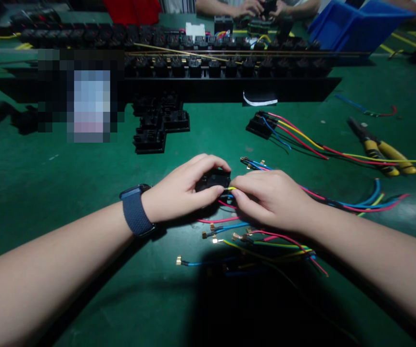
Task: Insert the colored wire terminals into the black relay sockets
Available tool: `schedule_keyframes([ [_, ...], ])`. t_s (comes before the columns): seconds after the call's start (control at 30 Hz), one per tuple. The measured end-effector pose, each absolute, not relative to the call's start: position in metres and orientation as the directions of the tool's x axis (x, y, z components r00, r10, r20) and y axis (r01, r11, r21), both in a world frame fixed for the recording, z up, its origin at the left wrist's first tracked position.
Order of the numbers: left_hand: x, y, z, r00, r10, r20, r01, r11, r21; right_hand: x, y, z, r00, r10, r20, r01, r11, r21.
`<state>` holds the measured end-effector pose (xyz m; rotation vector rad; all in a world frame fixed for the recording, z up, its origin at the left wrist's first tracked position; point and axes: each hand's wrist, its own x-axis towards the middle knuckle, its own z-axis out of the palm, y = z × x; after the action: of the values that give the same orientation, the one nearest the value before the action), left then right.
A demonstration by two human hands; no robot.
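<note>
My left hand [197,185], with a dark watch on its wrist, is closed around a black plastic socket [213,178]. Thumb and fingers of my right hand [266,195] pinch a yellow-green wire [231,188] at the socket's near right side. Whether its end sits in the socket is hidden by my fingertips. Below my hands lie loose blue, red and yellow-green wires with brass terminals [179,260]. More wires [359,205] stretch out to the right, beyond my right hand. A similar black socket [261,124] with wires attached rests behind my right hand.
Several black sockets [149,140] lie behind my left hand. Yellow-handled pliers [381,149] are at the right. Across the back runs a long black rack [229,89] lined with parts; a blue bin [352,29] stands behind it. A co-worker's hands [254,8] hold something dark.
</note>
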<state>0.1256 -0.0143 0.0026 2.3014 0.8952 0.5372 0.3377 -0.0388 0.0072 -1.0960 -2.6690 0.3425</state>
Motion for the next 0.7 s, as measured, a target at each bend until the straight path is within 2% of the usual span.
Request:
schedule_keyframes([
  [0.7, 0.1263, -0.0150, 0.0030, 0.693, 0.700, 0.170, 0.453, -0.607, 0.653, 0.3379, -0.0367, 0.0070, -0.691, 0.713, 0.122, 0.640, 0.681, -0.355],
])
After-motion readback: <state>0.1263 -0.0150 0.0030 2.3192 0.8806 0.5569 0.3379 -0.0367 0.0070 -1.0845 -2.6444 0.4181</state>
